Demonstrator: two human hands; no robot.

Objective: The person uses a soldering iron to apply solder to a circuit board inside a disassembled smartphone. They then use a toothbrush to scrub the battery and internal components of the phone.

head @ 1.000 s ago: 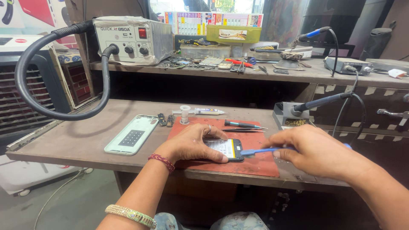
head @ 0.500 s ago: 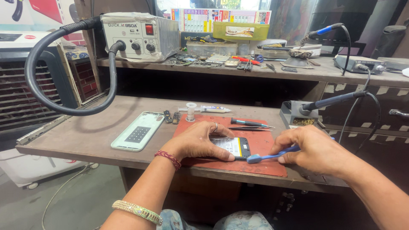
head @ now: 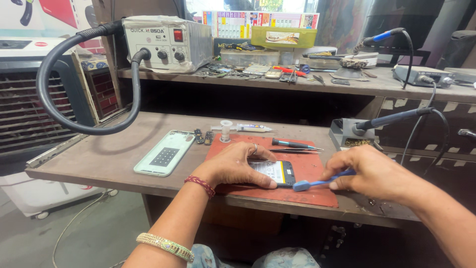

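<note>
1. Daylight pours in from the window (head: 258, 5) at the top centre of the frame; it is blown out white, no detail there.
2. The wooden workbench (head: 109, 154) sits evenly lit and bright, colours clean, no harsh glare.
3. Soft shadows pool under the left hand (head: 235, 166) and right hand (head: 374, 173), falling toward the lower edge.
4. The recess under the upper shelf (head: 297, 84) goes deep dark across mid-frame.
5. Focus holds sharp at centre; the forearms at the bottom edge look slightly soft.
6. Wide-angle stretch shows at the left and right edges, lines bowing outward.
7. The lower right corner falls into murky shade.
</note>
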